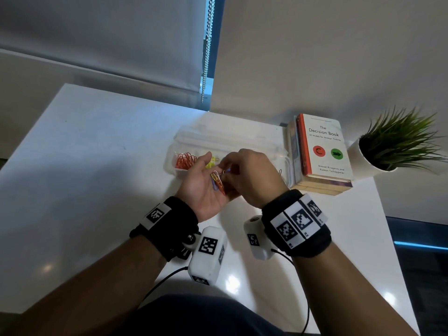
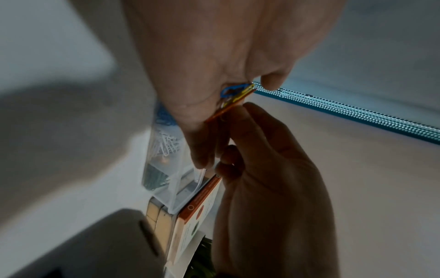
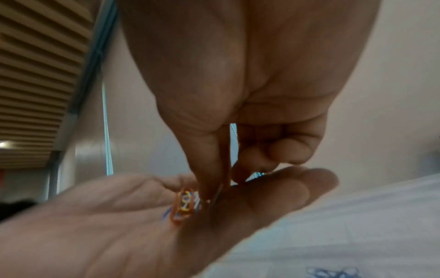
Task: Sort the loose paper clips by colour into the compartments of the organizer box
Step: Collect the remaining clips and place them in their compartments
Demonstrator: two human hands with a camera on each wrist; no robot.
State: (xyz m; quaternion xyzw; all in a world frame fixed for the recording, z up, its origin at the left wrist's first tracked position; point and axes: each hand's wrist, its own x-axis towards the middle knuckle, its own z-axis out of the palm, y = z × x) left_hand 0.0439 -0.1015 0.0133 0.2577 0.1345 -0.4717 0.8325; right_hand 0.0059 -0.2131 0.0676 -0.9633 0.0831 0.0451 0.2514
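We see a glossy white bench (image 1: 92,166) throwing back light spots. Organizer box (image 1: 287,163): clear, smooth plastic. Paper clips (image 1: 217,181): thin wire with a bright coloured coating. Book (image 1: 324,146): matt paper cover. Plant pot (image 1: 363,157): smooth matt white. Wrist straps (image 1: 174,226): black cloth. Blind chain (image 1: 207,49): shiny metal beads.

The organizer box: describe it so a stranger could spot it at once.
On the white table, look left of the stack of books by the wall. The organizer box touches that stack, behind the two raised hands. It is the only clear plastic thing there, with red paper clips in its left compartment.
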